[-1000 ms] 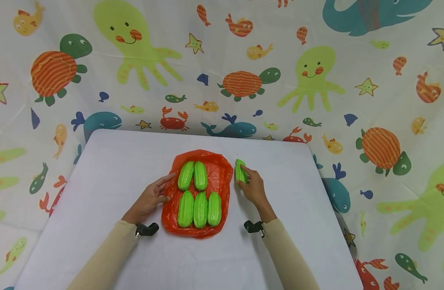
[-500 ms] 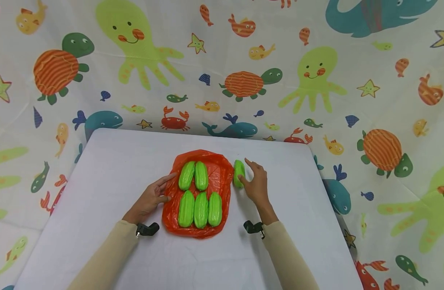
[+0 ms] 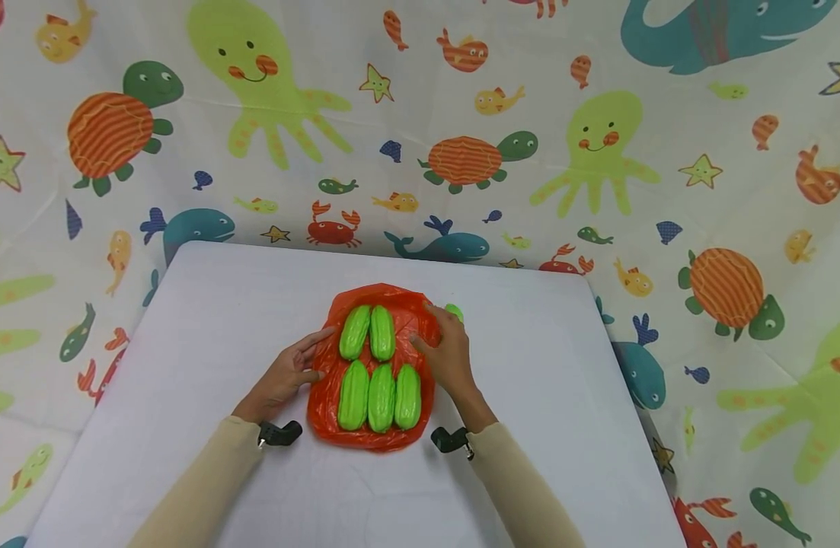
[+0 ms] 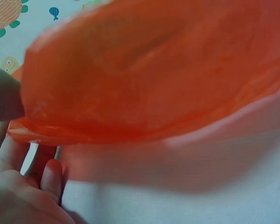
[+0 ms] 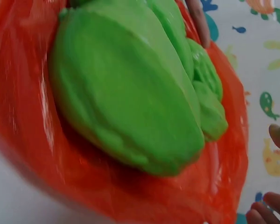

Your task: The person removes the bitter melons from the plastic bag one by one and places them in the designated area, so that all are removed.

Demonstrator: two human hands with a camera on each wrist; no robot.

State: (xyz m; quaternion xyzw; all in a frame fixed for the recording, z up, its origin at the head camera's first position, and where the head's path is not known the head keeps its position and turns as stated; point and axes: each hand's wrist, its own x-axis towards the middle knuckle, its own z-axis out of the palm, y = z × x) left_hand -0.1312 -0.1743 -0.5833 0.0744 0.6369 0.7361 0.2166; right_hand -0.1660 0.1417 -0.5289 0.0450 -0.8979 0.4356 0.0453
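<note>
Several green, ridged, cucumber-like vegetables (image 3: pixel 353 396) lie in a shallow red tray of crinkled plastic (image 3: pixel 409 335), two at the back and three in front. My left hand (image 3: pixel 282 380) holds the tray's left edge; in the left wrist view, the red rim passes between its fingers (image 4: pixel 14 149). Over the tray's right edge, my right hand (image 3: pixel 450 350) has its thumb and fingers spread, with nothing between them. Another green vegetable (image 3: pixel 454 310) lies on the table just right of the tray, mostly hidden behind that hand.
The tray stands on a white-covered table (image 3: pixel 241 304). Behind and at the sides hangs a cloth (image 3: pixel 426 99) printed with sea animals. A dark wrist camera (image 3: pixel 280 433) sits on the left wrist, another (image 3: pixel 450 439) on the right.
My right hand has let go of the loose green vegetable and moved left over the tray's right edge. That vegetable shifted slightly toward the tray earlier. My left hand stays in place.
</note>
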